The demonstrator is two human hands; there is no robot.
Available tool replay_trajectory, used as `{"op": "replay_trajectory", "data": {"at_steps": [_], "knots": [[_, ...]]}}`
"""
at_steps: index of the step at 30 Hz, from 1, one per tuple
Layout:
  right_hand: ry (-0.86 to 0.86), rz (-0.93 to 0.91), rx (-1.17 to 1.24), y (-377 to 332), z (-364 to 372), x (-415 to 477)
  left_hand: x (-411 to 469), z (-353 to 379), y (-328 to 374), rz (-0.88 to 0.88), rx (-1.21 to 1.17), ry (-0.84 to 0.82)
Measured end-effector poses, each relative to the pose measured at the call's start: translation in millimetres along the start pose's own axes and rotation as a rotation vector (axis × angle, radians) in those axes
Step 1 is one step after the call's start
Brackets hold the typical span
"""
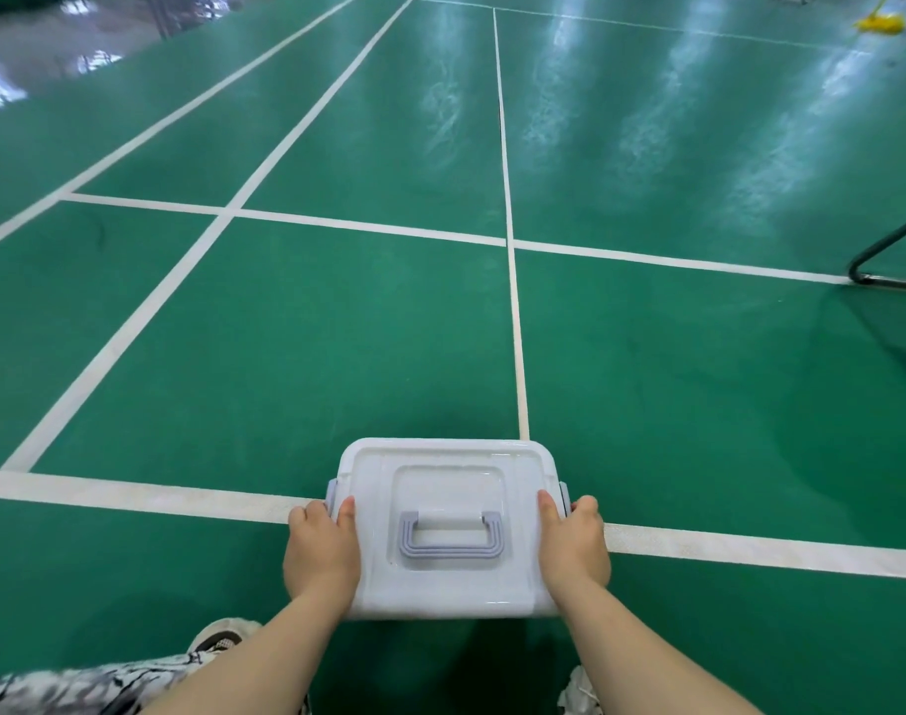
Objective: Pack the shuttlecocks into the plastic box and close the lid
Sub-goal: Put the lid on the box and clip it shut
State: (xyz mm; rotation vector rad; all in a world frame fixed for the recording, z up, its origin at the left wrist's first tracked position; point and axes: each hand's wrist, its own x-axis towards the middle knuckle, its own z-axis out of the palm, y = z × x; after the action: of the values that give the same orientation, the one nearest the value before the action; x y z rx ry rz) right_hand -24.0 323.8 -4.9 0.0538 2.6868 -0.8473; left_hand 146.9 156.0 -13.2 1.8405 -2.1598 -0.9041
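A white plastic box (448,472) stands on the green court floor, its lid on top with a grey-lilac carry handle (450,536) lying flat. My left hand (319,552) grips the box's left side, thumb on the lid, fingers curled over the grey side latch (331,495). On the opposite side, my right hand (574,547) grips the same way, thumb on top and fingers around the right latch (564,495). No shuttlecock shows; the box's inside is hidden by the lid.
White court lines (515,322) cross the green floor. A dark metal frame foot (876,265) stands at the right edge. A yellow mop head (881,23) lies far back right. My shoe (216,639) and patterned trouser leg are at bottom left.
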Motion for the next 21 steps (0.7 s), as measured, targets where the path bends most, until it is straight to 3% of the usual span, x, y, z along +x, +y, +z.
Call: {"op": "replay_trajectory", "data": {"at_steps": [14,21], "knots": [[0.019,-0.153,-0.122,-5,-3,-2,2,3,0,0.031,0.023,0.042],[-0.156,-0.029,-0.152,-14,-15,-5,-4,-7,10,0.005,0.007,0.083]]}}
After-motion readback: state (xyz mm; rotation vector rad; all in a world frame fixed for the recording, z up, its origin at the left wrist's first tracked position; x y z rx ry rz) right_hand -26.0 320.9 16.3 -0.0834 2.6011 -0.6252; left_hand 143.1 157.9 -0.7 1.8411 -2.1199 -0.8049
